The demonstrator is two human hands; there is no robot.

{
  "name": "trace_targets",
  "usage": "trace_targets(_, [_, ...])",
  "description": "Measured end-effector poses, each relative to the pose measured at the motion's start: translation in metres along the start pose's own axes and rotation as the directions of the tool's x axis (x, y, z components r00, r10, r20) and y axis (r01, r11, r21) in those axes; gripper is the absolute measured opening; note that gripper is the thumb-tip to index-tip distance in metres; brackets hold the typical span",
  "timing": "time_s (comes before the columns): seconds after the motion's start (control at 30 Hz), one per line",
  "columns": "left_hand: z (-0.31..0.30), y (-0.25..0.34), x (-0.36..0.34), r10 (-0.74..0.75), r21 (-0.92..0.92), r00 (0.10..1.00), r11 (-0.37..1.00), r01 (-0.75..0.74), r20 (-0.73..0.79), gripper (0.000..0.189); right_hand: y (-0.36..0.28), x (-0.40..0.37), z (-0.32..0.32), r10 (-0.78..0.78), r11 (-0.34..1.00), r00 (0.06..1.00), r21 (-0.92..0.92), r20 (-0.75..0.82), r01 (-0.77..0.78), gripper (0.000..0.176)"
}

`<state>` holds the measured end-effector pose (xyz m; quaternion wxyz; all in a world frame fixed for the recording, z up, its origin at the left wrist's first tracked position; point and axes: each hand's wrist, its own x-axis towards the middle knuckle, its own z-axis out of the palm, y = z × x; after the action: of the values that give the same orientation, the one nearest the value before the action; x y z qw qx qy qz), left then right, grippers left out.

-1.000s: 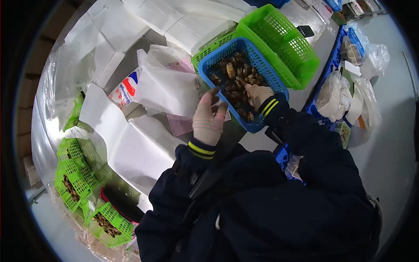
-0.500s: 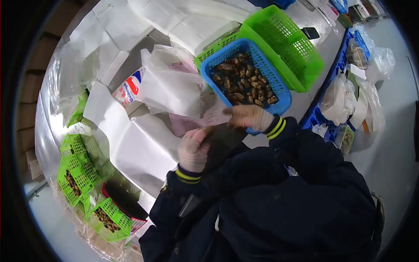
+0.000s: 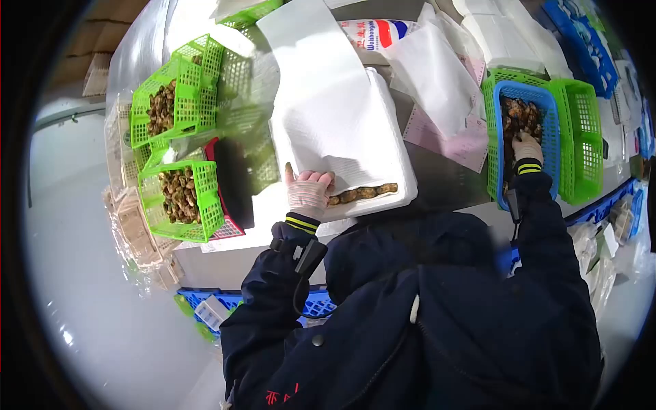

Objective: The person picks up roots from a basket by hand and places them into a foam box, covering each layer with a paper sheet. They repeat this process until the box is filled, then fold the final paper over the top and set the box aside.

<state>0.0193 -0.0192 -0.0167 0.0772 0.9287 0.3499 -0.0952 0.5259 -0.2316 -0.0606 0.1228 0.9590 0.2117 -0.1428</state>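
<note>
My left hand rests at the near left corner of a paper-lined white foam box. Its fingers are mostly curled, and whatever may be inside them is hidden. Beside it, a row of mottled brown oblong pieces lies along the box's near edge on white paper. My right hand reaches into a blue basket, its fingers closed in among more brown pieces. The fingertips there are partly covered.
Two green baskets of brown pieces, one farther and one nearer, stand on the left. A green basket stands right of the blue one. A printed bag, pink sheets and white wrapping lie behind the box.
The view has swung left. My hands have moved apart from in front of my body: the left to the foam box, the right into the blue basket. The row of pieces now shows.
</note>
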Motion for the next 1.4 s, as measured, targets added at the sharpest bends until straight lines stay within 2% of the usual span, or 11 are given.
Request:
trace_targets(0.47, [0.006, -0.01, -0.002, 0.078, -0.001, 0.985, 0.997, -0.079, 0.152, 0.008, -0.024, -0.016, -0.068, 0.097, 0.983, 0.995, 0.155, -0.012, -0.094, 0.042])
trace_targets(0.5, [0.003, -0.008, -0.002, 0.078, -0.007, 0.985, 0.997, -0.078, 0.153, 0.008, -0.05, -0.041, -0.087, -0.08, 0.928, 0.996, 0.361, -0.036, 0.088, 0.04])
trace_targets(0.6, [-0.013, -0.002, -0.002, 0.053, -0.042, 0.985, 0.998, -0.047, 0.164, 0.006, -0.161, -0.156, -0.133, -0.582, 0.532, 0.813, 0.764, 0.017, 0.365, 0.026])
trace_targets(0.63, [-0.015, -0.002, -0.002, 0.053, -0.05, 0.985, 0.998, -0.045, 0.166, 0.006, -0.185, -0.174, -0.115, -0.818, 0.281, 0.451, 0.437, -0.357, 0.855, 0.027])
trace_targets(0.67, [-0.017, -0.001, -0.002, 0.048, -0.058, 0.984, 0.998, -0.038, 0.17, 0.008, -0.224, -0.193, -0.113, -0.822, 0.562, 0.542, 0.407, 0.176, 0.72, 0.026])
trace_targets(0.9, [-0.016, -0.004, -0.001, 0.08, 0.021, 0.972, 0.996, -0.086, 0.219, 0.013, -0.298, -0.255, -0.013, -0.927, 0.296, 0.272, 0.056, 0.257, 0.954, 0.021])
trace_targets(1.17, [-0.004, -0.006, -0.008, 0.111, -0.09, 0.994, 0.99, -0.111, -0.011, 0.027, -0.285, -0.247, -0.018, -0.901, 0.416, 0.34, 0.319, 0.267, 0.851, 0.025])
trace_targets(1.27, [-0.012, -0.007, -0.01, 0.142, 0.014, 0.987, 0.989, -0.144, 0.079, 0.025, -0.215, -0.222, -0.066, -0.866, 0.369, 0.498, 0.619, -0.041, 0.693, 0.028])
trace_targets(1.3, [-0.015, -0.006, -0.012, 0.151, -0.011, 0.989, 0.989, -0.151, 0.002, 0.024, -0.179, -0.199, -0.04, -0.705, 0.205, 0.536, 0.591, -0.464, 0.78, 0.025])
trace_targets(1.33, [-0.016, -0.004, -0.012, 0.154, -0.037, 0.985, 0.987, -0.157, -0.074, 0.023, -0.142, -0.179, -0.073, -0.738, 0.418, 0.604, 0.499, -0.3, 0.759, 0.025])
trace_targets(1.4, [-0.024, 0.004, -0.01, 0.117, -0.006, 0.988, 0.993, -0.118, -0.096, 0.021, -0.045, -0.091, 0.011, -0.331, 0.267, 0.731, 0.683, -0.597, 0.679, 0.027])
